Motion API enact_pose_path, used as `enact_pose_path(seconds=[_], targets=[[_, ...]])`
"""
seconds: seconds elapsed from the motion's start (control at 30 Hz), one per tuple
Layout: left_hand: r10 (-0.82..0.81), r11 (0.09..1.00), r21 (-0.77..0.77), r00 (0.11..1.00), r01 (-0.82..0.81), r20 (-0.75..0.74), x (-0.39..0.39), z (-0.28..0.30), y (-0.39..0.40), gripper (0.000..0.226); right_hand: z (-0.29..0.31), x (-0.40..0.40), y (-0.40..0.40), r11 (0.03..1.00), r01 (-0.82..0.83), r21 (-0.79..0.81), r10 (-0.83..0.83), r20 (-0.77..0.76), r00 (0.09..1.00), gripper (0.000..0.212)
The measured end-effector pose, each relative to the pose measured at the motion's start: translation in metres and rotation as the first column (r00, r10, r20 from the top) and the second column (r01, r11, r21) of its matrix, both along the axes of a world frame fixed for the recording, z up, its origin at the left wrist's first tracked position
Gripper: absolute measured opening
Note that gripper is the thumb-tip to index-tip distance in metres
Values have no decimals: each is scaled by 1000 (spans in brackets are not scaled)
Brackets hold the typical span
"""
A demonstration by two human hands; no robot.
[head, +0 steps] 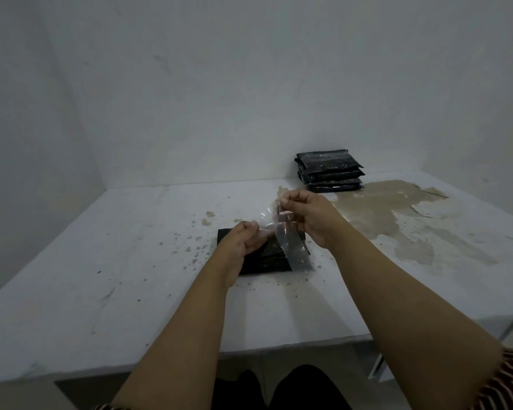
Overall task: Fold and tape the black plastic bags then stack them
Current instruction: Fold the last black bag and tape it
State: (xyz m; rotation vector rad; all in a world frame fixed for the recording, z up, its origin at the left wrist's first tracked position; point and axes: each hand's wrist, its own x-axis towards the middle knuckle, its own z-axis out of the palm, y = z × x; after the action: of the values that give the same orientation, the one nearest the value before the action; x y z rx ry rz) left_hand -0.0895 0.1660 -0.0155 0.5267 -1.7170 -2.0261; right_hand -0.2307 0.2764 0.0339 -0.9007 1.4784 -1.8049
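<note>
Table: the white table [107,261] in front of me is pitted and its coating is peeled away on the far right. If the tape sags onto that rough surface it could pick up grit and lose its stick.
Stack: the stack of finished bags [330,170] sits at the far edge against the wall, well apart from my work. It leans a little unevenly, so I judge a careless drop of the next one could slide the top bags off.
Folded bag: the black plastic bag [264,255] lies flat on the table below my hands, with nothing pressing it down. It may spring open before I tape it.
Tape: a clear strip of tape [292,247] is stretched between my hands, and its long free end hangs down over the bag's right side. That loose end could curl onto itself or catch the bag crookedly.
Left hand [243,236]: pinches one end of the strip, fingers curled, just above the bag.
Right hand [304,214]: raised a little higher and close to the left, it pinches the other end. I can't quite tell whether it also holds a roll or cutter. Sticky fingertips may drag the strip off line.
</note>
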Motion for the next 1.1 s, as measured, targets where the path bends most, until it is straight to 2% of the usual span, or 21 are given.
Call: enact_pose_path(seconds=[0.07, 0.2, 0.33, 0.4, 0.47, 0.6, 0.67, 0.73, 0.8, 0.9, 0.97, 1.1], targets=[[52, 996, 77, 997, -48, -52, -3, -6, -5, 15, 2, -1, 1, 997, -2, 76, 5, -48, 999, 3], [111, 986, 139, 986, -93, -123, -8, -11, -7, 13, 8, 2, -3, 985, 16, 172, 5, -122, 993, 14], [132, 983, 149, 980, -110, -146, -8, -10, -6, 14, 8, 2, -7, 978, 15, 207, 21, -169, 985, 46], [125, 984, 140, 983, -106, -134, -7, -9, -6, 15, 4, -1, -9, 964, 51, 262, 22, -270, 963, 56], [125, 986, 129, 984, -109, -127, -7, -9, -4, 17, 2, -2, -10, 950, 115, 292, -1, -365, 931, 54], [136, 979, 167, 982, -114, -130, -5, -7, -2, 19, 2, -3, -5, 918, 242, 313, -31, -553, 833, 27], [137, 975, 195, 979, -107, -148, -3, -7, -4, 19, 1, -4, 0, 926, 182, 332, -6, -466, 885, 24], [142, 971, 212, 977, -107, -159, -4, -8, -5, 19, -1, -3, 5, 919, 94, 383, 62, -376, 925, 34], [147, 968, 226, 973, -105, -179, -5, -9, -6, 20, -5, 1, 8, 874, 19, 486, 168, -338, 926, 40], [160, 964, 243, 965, -108, -206, -4, -10, -7, 18, -9, 4, 10, 821, -24, 571, 241, -308, 920, 15], [180, 956, 271, 958, -116, -225, -3, -10, -8, 16, -9, 3, 11, 837, -13, 547, 201, -284, 937, 4], [204, 942, 309, 954, -131, -219, -4, -10, -7, 22, -1, -1, 14, 899, -77, 432, 149, -135, 980, 7]])
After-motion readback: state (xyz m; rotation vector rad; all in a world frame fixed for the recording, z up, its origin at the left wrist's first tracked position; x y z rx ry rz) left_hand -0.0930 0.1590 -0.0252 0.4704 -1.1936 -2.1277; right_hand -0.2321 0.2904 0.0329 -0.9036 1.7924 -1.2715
